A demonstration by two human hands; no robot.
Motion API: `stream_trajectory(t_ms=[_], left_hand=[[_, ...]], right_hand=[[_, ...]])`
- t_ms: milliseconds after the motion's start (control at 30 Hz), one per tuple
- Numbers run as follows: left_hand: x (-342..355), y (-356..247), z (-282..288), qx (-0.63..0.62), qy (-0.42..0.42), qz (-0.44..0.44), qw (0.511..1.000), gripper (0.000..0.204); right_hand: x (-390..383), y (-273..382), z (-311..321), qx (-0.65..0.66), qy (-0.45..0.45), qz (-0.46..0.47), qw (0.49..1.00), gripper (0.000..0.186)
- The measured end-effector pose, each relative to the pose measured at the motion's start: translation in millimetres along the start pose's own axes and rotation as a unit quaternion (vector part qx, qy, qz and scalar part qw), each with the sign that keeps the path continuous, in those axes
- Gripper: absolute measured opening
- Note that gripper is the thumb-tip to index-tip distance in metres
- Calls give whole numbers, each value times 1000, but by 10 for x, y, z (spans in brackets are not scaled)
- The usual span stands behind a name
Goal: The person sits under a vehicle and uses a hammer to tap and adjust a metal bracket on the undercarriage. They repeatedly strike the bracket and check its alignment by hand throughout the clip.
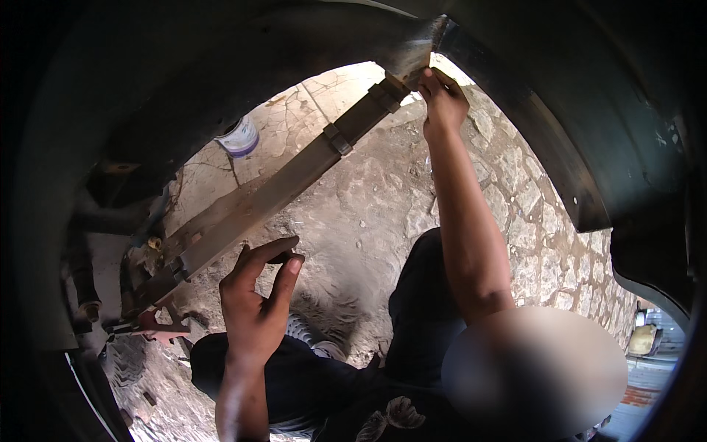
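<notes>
A long leaf spring (287,173), brown and dusty with metal clips around it, slants from the lower left up to the top centre under a dark vehicle body. My right hand (445,107) is raised at its upper end, beside a rusty metal bracket (416,66). Its fingers are bent and closed there; what they pinch, if anything, is hidden. Below the spring's middle, my left hand (254,306) hangs apart from it. Its fingers are curved, with a gap between index finger and thumb, and I see nothing held.
Dark curved body panels (641,140) surround me above and at both sides. A white and purple tub (239,138) stands on cracked paving beyond the spring. Stony ground (515,184) lies below. At left sits a reddish metal part (158,328). A blurred oval covers the lower right.
</notes>
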State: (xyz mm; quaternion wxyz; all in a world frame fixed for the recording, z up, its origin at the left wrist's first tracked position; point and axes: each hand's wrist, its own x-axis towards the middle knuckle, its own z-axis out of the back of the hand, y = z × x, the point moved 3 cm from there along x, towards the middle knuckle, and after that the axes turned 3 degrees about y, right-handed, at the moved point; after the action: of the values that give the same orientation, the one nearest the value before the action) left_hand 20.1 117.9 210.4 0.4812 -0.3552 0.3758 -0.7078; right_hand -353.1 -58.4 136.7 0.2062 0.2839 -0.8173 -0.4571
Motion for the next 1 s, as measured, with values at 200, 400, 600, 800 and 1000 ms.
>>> stream_trajectory(t_ms=[200,400,600,800,1000], left_hand=[[-81,84,89,76,3,-7,997,23],[-62,86,121,105,28,-36,993,23],[27,113,8,73,19,-11,997,23],[118,150,-158,79,42,-14,996,25],[130,298,-220,137,27,-34,990,40]], right_hand=[[-334,208,-11,-170,129,50,976,24],[-469,226,73,-421,191,127,877,22],[-652,151,-3,-518,359,27,776,25],[-1243,-56,-316,-477,582,86,654,22],[-1938,41,-685,-315,622,152,700,18]])
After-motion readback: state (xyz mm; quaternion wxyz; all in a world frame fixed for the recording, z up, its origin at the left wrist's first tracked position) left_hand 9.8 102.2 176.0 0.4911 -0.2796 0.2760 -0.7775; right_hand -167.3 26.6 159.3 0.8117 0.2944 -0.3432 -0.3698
